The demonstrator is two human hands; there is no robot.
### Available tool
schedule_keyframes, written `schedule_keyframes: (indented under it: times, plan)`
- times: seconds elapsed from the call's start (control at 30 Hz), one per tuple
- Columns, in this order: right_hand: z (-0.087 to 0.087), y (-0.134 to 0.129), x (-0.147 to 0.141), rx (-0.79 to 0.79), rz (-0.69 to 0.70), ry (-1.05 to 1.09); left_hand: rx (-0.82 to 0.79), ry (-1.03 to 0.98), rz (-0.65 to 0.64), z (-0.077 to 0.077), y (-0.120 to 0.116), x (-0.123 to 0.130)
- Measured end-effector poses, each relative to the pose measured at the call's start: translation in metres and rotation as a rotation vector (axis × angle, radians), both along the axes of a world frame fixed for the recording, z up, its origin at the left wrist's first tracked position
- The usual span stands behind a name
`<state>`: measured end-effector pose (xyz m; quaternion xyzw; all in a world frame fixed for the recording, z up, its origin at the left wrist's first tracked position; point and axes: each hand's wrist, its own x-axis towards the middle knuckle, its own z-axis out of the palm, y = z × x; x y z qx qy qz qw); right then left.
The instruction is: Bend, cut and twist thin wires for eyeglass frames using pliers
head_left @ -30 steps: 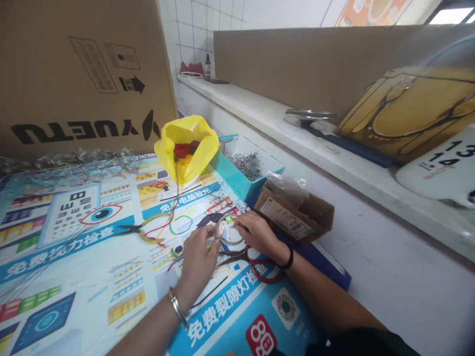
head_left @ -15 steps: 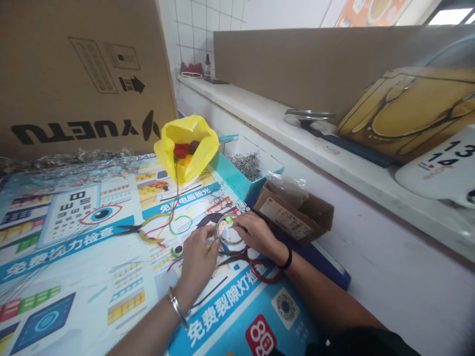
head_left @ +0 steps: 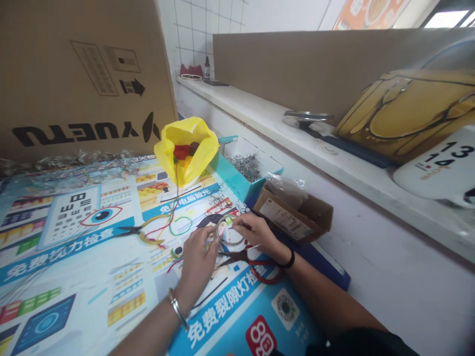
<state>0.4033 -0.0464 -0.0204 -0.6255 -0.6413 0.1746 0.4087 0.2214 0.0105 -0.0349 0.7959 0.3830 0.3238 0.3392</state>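
Note:
A thin round metal ring [head_left: 232,244], bangle-like, is held between my two hands above the printed sheet. My left hand [head_left: 200,254] pinches its left side with thumb and fingers. My right hand [head_left: 256,231] is closed at the ring's right side, fingertips pressed together; a thin pale strip [head_left: 254,246] sticks out beneath it. Whether the strip joins the ring I cannot tell. Just below the hands lie red-handled scissors [head_left: 267,273], their blades pointing left. Yellow-handled pliers [head_left: 139,231] rest farther left, with red, yellow and green cords [head_left: 171,217] beside them.
A yellow bag [head_left: 166,148] with coloured material inside stands behind the hands. Right of it are a teal box [head_left: 237,179] of small metal pieces and an opened brown carton [head_left: 284,217]. A white ledge [head_left: 256,101] runs along the right. A large cardboard box [head_left: 85,74] stands back left.
The thin pale strip now shows below my right hand, where it was not visible before. Both hands stay nearly in place around the ring.

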Motion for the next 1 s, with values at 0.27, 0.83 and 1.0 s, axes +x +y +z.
schedule_keyframes:
  times: [0.27, 0.83, 1.0]
  plan:
    - [0.001, -0.003, -0.004, -0.025, 0.077, 0.11, 0.04, -0.124, -0.006, 0.01, -0.007, -0.001]
    - [0.01, -0.007, -0.016, 0.09, 0.085, -0.081, -0.003, -0.17, -0.002, 0.014, -0.009, -0.001]
    - [0.008, -0.006, -0.015, 0.145, 0.106, -0.137, 0.002, -0.164, 0.005, 0.013, -0.009, -0.001]
